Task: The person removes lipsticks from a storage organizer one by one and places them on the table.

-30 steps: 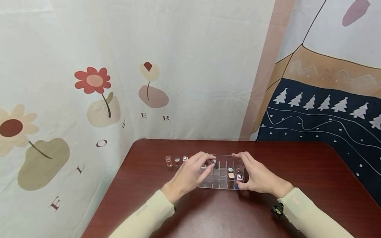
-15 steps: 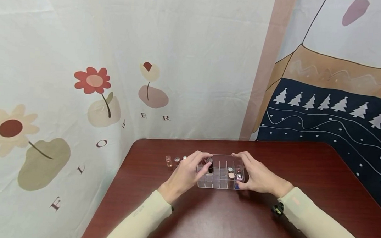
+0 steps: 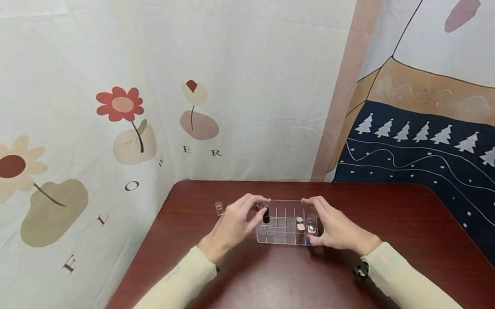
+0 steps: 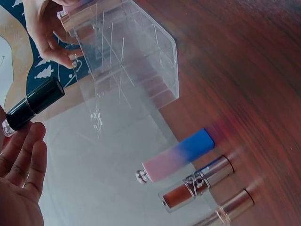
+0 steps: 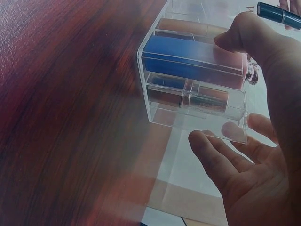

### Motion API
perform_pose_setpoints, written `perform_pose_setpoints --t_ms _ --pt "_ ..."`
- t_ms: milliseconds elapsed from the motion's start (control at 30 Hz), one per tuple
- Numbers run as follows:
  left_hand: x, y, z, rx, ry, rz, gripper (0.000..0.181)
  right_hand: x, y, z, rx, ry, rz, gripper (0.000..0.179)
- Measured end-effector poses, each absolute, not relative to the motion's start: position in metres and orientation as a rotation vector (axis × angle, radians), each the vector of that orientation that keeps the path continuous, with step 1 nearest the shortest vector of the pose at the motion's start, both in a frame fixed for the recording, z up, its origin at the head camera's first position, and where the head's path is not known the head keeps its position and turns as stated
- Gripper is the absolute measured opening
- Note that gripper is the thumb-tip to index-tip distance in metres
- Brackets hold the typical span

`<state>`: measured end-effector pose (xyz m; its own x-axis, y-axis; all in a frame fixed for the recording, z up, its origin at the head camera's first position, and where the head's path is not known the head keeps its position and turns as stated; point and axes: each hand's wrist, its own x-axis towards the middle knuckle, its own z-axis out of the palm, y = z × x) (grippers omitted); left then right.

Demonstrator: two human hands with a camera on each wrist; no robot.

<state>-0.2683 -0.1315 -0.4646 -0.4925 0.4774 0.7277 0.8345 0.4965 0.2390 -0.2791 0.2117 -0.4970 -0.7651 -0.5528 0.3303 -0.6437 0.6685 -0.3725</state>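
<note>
My left hand pinches a black lipstick tube by its clear end. The tube hangs tilted above the left end of a clear acrylic lipstick organizer, apart from it in the left wrist view. With thumb and fingers, my right hand grips the organizer's right end. Several tubes stand in the compartments at that end, among them a blue-and-pink tube under my right thumb and a clear-capped one.
On the reddish-brown table, left of the organizer, stand another blue-and-pink tube, a lip gloss tube and a clear-topped tube. A printed cloth hangs behind the table.
My left hand has moved left along the organizer with the black lipstick tube, which has become more upright. My right hand stays on the organizer's right end.
</note>
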Motion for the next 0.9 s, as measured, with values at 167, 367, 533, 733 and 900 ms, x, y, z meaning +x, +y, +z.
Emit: perform_pose_setpoints --t_ms 167,367,533,733,900 --pt "-0.268 -0.138 -0.463 -1.046 -2.151 -0.779 0.029 -0.279 0.212 -0.497 0.975 -2.693 0.712 0.099" --pt "-0.267 -0.146 -0.464 -0.997 -2.173 -0.778 0.029 -0.279 0.212 -0.497 0.969 -2.701 0.719 0.099" --pt "-0.268 -0.152 -0.464 -0.992 -2.159 -0.799 0.030 -0.278 0.213 -0.497 0.956 -2.708 0.718 0.099" --pt "-0.270 -0.162 -0.466 -0.971 -2.171 -0.802 0.029 -0.277 0.213 -0.495 0.960 -2.710 0.733 0.099" --pt "-0.270 -0.174 -0.471 -0.926 -2.182 -0.785 0.030 -0.277 0.211 -0.496 0.982 -2.687 0.743 0.098"
